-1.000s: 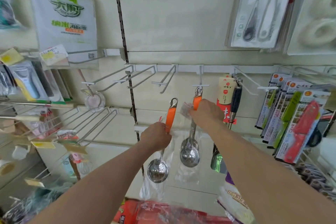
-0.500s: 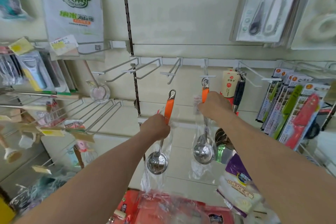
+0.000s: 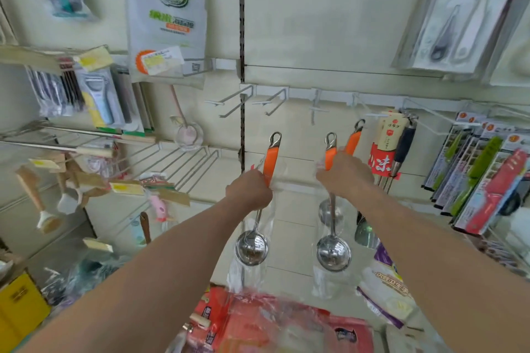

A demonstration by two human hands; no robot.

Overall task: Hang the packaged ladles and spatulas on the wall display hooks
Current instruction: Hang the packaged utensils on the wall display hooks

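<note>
Right hand (image 3: pixel 344 173) shifts left, away from the white wire hook (image 3: pixel 370 114) beside the cream-and-red carded pack (image 3: pixel 388 135) at the right part of the hook rail.

One orange-handled steel ladle in clear plastic wrap (image 3: pixel 353 142) now hangs from that hook by its ring, tilted, just behind the hand. Half a second ago the hand was up at that ring.

The hand now grips a second orange-handled steel ladle (image 3: pixel 334 252). Its ring is free in the air, below the next bare white hook (image 3: pixel 315 108) to the left.

The view swings left, so the dark slotted wall strip (image 3: pixel 242 37) sits nearer the frame's middle.
</note>
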